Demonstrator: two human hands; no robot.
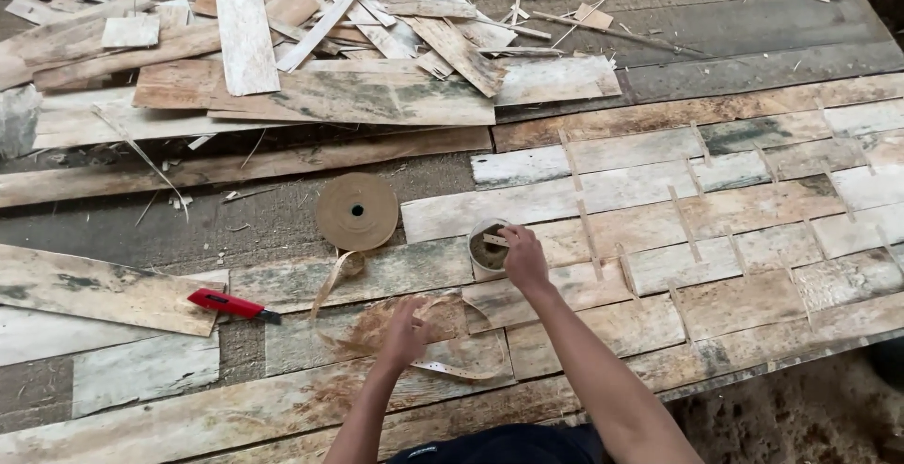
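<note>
Two hands, right fingers (513, 235) pinching strip (495, 239) over cup (487, 248), left fingers (411, 318) pressing tape (452, 370), roll (356, 211), cutter (231, 305) nearby.

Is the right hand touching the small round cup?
Touching. The head view shows the right hand with fingertips on the rim of the small round cup, holding a short strip there.

To your left, a red utility knife (232, 305) is lying on the boards, and a roll of brown tape (356, 211) is lying flat beyond it. Farther away, a heap of wood scraps (311, 45) is covering the floor.
</note>
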